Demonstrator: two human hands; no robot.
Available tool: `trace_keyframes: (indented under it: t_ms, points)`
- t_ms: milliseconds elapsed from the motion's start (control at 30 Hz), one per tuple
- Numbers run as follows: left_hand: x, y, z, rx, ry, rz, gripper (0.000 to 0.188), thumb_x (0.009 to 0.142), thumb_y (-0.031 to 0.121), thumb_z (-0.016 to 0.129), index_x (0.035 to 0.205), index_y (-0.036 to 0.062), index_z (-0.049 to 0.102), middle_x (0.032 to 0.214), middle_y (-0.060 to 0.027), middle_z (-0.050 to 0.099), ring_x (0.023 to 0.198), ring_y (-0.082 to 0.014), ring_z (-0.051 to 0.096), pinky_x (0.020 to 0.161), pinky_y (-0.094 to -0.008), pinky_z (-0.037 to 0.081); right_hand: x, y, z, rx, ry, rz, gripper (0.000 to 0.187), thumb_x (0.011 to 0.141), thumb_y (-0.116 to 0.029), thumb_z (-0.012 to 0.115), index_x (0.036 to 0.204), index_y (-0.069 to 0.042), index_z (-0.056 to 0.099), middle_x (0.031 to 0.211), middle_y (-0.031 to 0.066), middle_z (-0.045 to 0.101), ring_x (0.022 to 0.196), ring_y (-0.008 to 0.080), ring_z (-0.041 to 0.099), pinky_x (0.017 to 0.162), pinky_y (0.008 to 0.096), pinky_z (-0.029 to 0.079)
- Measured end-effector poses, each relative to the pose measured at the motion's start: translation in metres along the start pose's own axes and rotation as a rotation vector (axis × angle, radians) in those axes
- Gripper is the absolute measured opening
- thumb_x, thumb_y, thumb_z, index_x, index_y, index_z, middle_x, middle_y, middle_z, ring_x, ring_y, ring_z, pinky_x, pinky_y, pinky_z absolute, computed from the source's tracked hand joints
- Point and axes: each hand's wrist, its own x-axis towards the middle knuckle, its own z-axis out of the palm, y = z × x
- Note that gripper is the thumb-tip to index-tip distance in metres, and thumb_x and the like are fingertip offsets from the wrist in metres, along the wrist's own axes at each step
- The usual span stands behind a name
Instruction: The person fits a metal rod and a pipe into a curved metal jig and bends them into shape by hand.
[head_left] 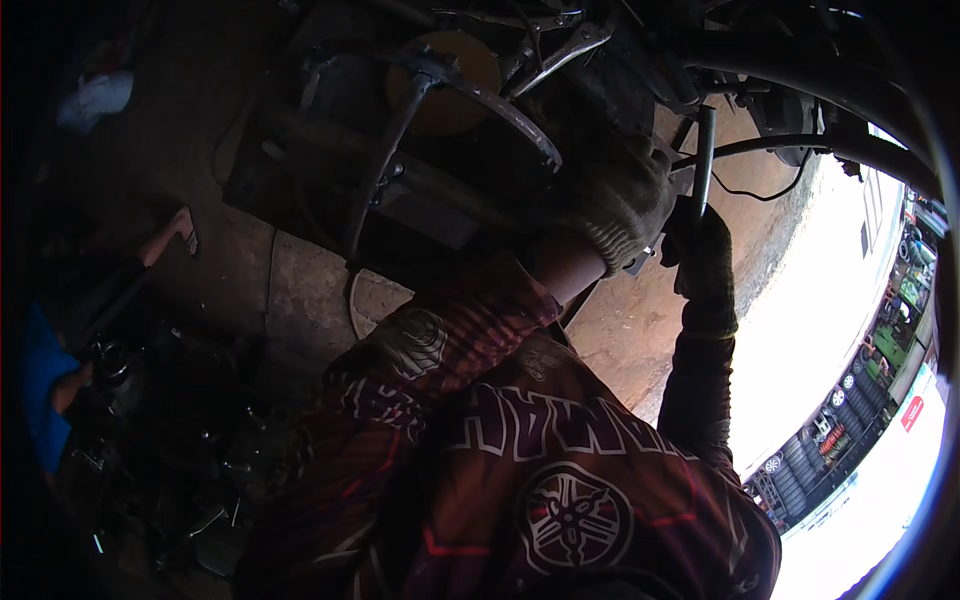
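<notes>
My left hand [622,200], in a knitted work glove, is closed beside the dark metal parts at the upper middle. What its fingers grip is hidden in shadow. My right hand [702,245], also gloved, is wrapped round a bare metal rod or tube [706,150]. The rod stands up out of that fist, and its top end comes close to dark metalwork. A small shiny piece of metal [640,262] shows between the two hands, partly covered.
A curved metal frame [405,120] stands over the dark bench left of my hands, near a yellowish disc [455,70]. Locking pliers [568,58] lie beyond. Dark hoses or cables [770,150] arch at right. Another person in blue [45,390] is at far left, by shadowed metal parts.
</notes>
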Motion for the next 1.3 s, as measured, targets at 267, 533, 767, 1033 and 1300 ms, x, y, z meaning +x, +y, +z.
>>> trace_keyframes:
  t_ms: [267, 533, 767, 1033, 1300]
  points:
    - [-0.002, -0.002, -0.011, 0.071, -0.051, 0.031, 0.016, 0.085, 0.03, 0.061, 0.091, 0.021, 0.073, 0.095, 0.0008, 0.064, 0.1, -0.0205, 0.057, 0.083, -0.0411, 0.049, -0.002, -0.003, 0.0, -0.041, -0.012, 0.009, 0.03, 0.093, -0.024, 0.068, 0.109, 0.0, 0.065, 0.066, -0.0005, 0.056, 0.05, 0.0095, 0.051, 0.046, 0.0238, 0.043]
    - [0.0, 0.0, -0.007, 0.032, -0.018, -0.004, 0.017, 0.085, 0.029, 0.06, 0.09, 0.0203, 0.073, 0.095, 0.0002, 0.064, 0.099, -0.0209, 0.058, 0.084, -0.0408, 0.049, -0.003, 0.001, -0.003, -0.022, 0.0, -0.016, 0.031, 0.092, -0.024, 0.069, 0.111, 0.0, 0.065, 0.064, -0.0007, 0.056, 0.05, 0.0094, 0.051, 0.045, 0.0236, 0.042]
    - [-0.003, -0.001, -0.004, 0.032, 0.015, 0.008, 0.017, 0.085, 0.029, 0.06, 0.09, 0.0205, 0.074, 0.096, 0.0001, 0.064, 0.101, -0.0215, 0.057, 0.085, -0.0416, 0.049, -0.005, 0.001, -0.002, 0.028, -0.026, 0.012, 0.031, 0.091, -0.024, 0.07, 0.11, 0.001, 0.065, 0.064, -0.0007, 0.055, 0.05, 0.0094, 0.051, 0.045, 0.0238, 0.042]
    - [-0.001, 0.0, -0.003, -0.001, -0.032, -0.018, 0.018, 0.087, 0.03, 0.059, 0.092, 0.0212, 0.074, 0.099, 0.0004, 0.063, 0.102, -0.0223, 0.056, 0.086, -0.0446, 0.048, -0.004, 0.003, -0.004, -0.066, -0.014, 0.006, 0.031, 0.093, -0.025, 0.068, 0.111, 0.001, 0.065, 0.064, -0.0003, 0.055, 0.05, 0.0098, 0.052, 0.046, 0.0239, 0.043]
    - [-0.003, 0.0, -0.014, 0.152, -0.135, 0.041, 0.02, 0.087, 0.031, 0.06, 0.098, 0.0208, 0.073, 0.099, 0.0024, 0.063, 0.101, -0.0218, 0.055, 0.085, -0.0446, 0.046, -0.008, 0.008, -0.004, 0.063, -0.022, -0.052, 0.036, 0.094, -0.028, 0.066, 0.116, 0.0, 0.065, 0.074, 0.0032, 0.061, 0.054, 0.0092, 0.053, 0.048, 0.0239, 0.044]
